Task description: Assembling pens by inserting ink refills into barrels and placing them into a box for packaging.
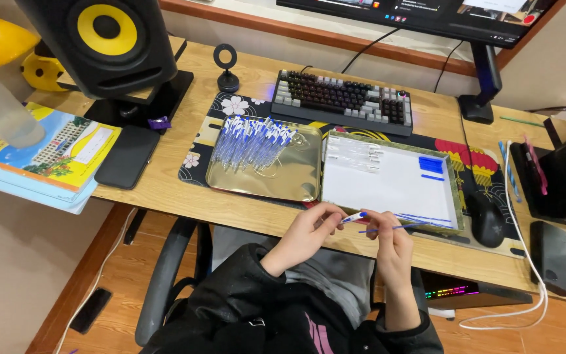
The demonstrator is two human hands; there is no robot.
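My left hand (310, 231) pinches a clear pen barrel with a blue cap (353, 217) at the desk's front edge. Close beside it, my right hand (389, 237) holds a thin blue refill (394, 227) that points right. Just beyond both hands lies a white tray (388, 187) with clear barrels at its top left, blue caps at its top right and blue refills along its near edge. To its left a gold tray (296, 177) holds several assembled blue-and-clear pens (251, 139).
A keyboard (342, 99) sits behind the trays, a monitor stand (481, 92) farther right. A black mouse (487, 219) lies right of the white tray. A speaker (109, 42), a phone (127, 156) and a book (47, 154) occupy the left.
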